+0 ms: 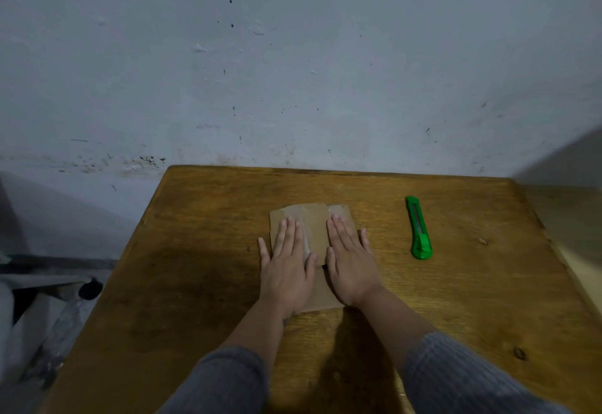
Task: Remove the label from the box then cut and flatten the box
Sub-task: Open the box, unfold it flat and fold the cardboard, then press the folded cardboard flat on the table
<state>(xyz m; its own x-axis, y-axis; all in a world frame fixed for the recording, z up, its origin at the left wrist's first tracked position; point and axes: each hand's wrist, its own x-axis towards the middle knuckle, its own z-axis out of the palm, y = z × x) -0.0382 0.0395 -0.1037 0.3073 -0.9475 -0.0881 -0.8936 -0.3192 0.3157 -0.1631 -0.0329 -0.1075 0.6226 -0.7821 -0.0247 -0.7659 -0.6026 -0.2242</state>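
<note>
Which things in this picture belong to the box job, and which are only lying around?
Part of the job:
- flattened cardboard box, pressed down by the left hand and right hand
- green box cutter, lying to the right, untouched

Only lying around:
- wooden table
- grey cloth or plastic on the floor at left

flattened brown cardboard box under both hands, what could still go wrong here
The flattened brown cardboard box lies flat only under the left hand and right hand; its clear-taped folds may spring up once released. The green plastic utility knife lies loose on the wooden table beside the right hand, and could be knocked. Whether its blade is retracted is unclear.
</note>
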